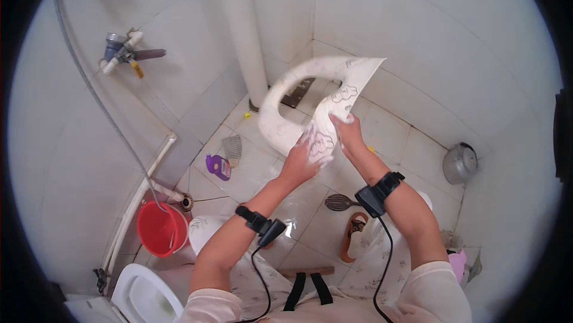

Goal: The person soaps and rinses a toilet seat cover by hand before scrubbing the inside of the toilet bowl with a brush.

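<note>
A white, bendy toilet seat pad [271, 111] with outlined cartoon prints is held up in front of me, its open ring toward the left and a pointed corner at the upper right. My left hand [303, 161] is closed on its lower edge, with white suds on the fingers. Higher along the near edge, my right hand [349, 133] grips the pad, thumb on the printed face. The fingers behind the pad are hidden. Black straps with small devices and cables circle both forearms.
Left of me are a red bucket [160, 229], a white toilet [140, 290] and a shower hose [98, 99]. On the tiles lie a purple bottle [219, 167], a grey mesh cloth [232, 148] and a dark slotted utensil [340, 202]. A metal kettle [459, 165] stands by the right wall.
</note>
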The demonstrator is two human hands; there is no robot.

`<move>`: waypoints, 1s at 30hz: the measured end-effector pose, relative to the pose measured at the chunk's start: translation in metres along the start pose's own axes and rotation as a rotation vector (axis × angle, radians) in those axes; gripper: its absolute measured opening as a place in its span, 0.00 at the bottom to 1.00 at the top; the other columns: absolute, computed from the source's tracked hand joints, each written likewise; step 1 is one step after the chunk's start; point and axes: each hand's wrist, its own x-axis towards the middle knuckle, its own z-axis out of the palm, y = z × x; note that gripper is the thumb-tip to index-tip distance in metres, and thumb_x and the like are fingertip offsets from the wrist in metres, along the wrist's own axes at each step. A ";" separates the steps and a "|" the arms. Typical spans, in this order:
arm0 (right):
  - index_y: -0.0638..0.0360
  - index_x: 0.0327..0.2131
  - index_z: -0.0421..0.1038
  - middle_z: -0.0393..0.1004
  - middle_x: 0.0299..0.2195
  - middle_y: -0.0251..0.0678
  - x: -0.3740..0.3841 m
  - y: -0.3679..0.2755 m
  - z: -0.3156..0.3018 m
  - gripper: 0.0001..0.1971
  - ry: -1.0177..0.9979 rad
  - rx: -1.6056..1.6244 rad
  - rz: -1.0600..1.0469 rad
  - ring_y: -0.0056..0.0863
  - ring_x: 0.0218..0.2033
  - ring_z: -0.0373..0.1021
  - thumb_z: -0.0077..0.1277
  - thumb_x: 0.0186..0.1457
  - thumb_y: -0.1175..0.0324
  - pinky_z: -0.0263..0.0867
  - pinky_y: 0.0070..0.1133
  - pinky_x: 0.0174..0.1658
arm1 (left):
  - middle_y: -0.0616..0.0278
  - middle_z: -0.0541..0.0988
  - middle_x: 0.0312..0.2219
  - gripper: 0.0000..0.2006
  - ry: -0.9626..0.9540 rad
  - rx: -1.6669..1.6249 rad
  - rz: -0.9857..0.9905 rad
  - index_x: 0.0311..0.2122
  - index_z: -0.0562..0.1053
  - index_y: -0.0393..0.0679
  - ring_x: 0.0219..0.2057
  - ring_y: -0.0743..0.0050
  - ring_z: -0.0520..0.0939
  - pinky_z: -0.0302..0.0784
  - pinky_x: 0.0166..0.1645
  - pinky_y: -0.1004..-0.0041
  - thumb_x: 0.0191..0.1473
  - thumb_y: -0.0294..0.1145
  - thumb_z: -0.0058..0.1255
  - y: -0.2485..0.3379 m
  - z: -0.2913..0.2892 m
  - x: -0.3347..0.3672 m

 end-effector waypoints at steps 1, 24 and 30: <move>0.68 0.37 0.66 0.72 0.32 0.36 -0.008 0.001 0.005 0.12 -0.017 0.009 0.003 0.21 0.31 0.68 0.50 0.45 0.76 0.64 0.17 0.34 | 0.44 0.66 0.44 0.30 0.077 -0.036 -0.086 0.49 0.60 0.36 0.48 0.54 0.66 0.60 0.52 0.68 0.39 0.32 0.55 -0.006 0.003 0.005; 0.63 0.39 0.66 0.71 0.34 0.31 -0.036 0.002 0.010 0.13 -0.336 -0.292 -0.130 0.16 0.34 0.65 0.48 0.47 0.73 0.60 0.15 0.39 | 0.66 0.74 0.31 0.10 0.259 -1.044 -0.692 0.39 0.68 0.36 0.31 0.83 0.73 0.67 0.37 0.84 0.49 0.25 0.45 -0.032 -0.018 0.035; 0.67 0.36 0.67 0.71 0.30 0.36 -0.017 -0.022 0.016 0.13 -0.064 -0.023 0.075 0.21 0.30 0.68 0.52 0.45 0.72 0.64 0.18 0.33 | 0.61 0.73 0.33 0.13 0.071 -0.757 -0.468 0.41 0.66 0.31 0.36 0.81 0.71 0.67 0.39 0.82 0.48 0.22 0.45 -0.033 -0.004 0.036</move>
